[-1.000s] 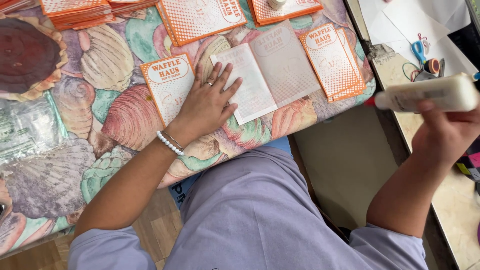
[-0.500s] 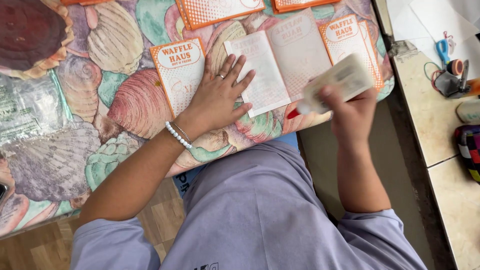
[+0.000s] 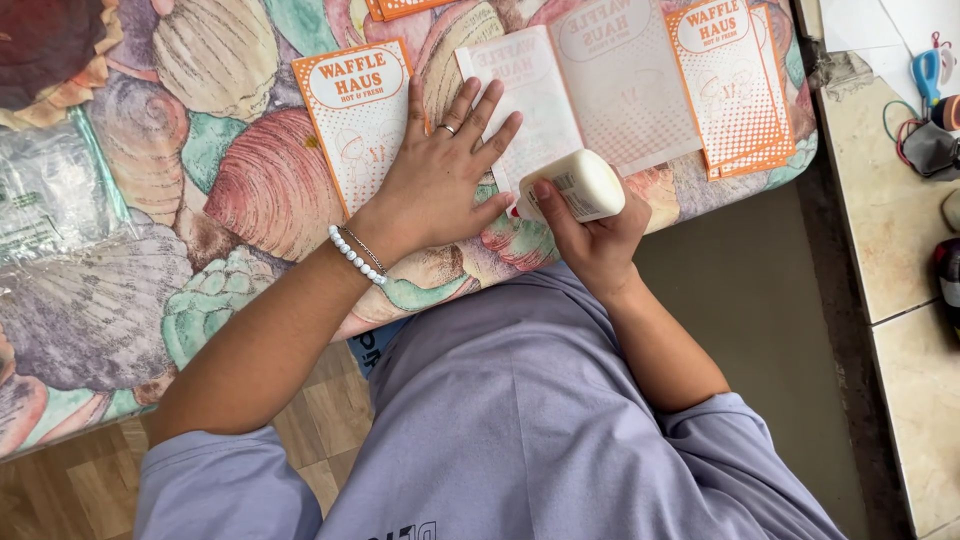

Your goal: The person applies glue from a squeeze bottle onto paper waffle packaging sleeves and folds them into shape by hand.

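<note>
My left hand (image 3: 440,175) lies flat, fingers spread, on an unfolded white paper bag blank (image 3: 590,90) and touches the edge of an orange-and-white printed paper piece (image 3: 355,125). A bead bracelet sits on that wrist. My right hand (image 3: 590,235) grips a cream-white glue bottle (image 3: 580,185), tipped on its side just below the white blank's lower edge. Both rest over a table covered with a seashell-patterned cloth (image 3: 200,200).
More orange printed pieces (image 3: 730,85) lie stacked to the right of the blank. A clear plastic bag (image 3: 45,195) sits at the left. A tiled counter (image 3: 900,220) to the right holds blue scissors (image 3: 925,70) and small items. Wooden floor shows below.
My right hand has brought the glue bottle from the far right in to the blank's lower edge. My left hand stays pressed on the paper.
</note>
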